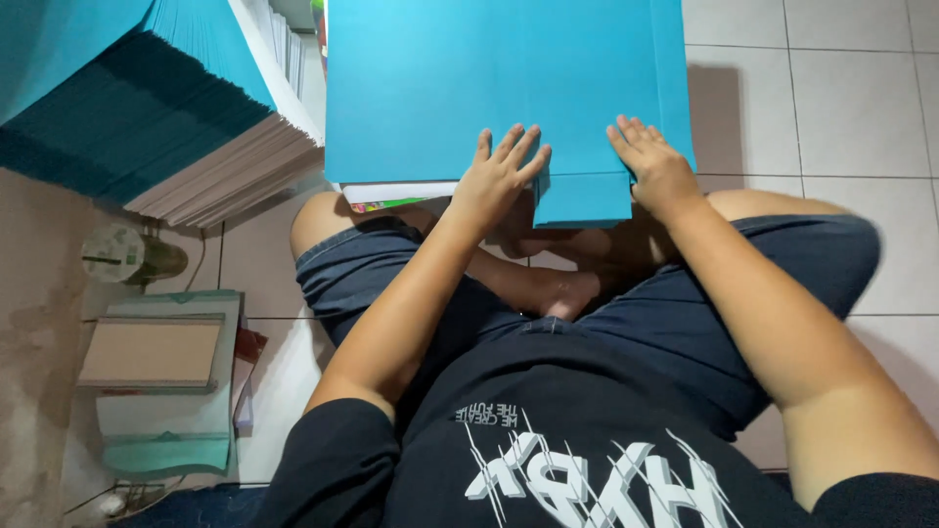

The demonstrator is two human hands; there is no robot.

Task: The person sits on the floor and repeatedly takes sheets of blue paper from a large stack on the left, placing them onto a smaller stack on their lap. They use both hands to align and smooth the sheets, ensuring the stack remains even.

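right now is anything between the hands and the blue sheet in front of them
Nothing visible. The left hand and the right hand both lie flat on the blue sheet, touching it at its near edge beside a folded flap.

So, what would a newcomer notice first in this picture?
First, the big bright blue sheet at top centre, pressed flat by the left hand and the right hand. Next, the tall slanted stack of blue covers at upper left. A small book pile lies on the floor at lower left.
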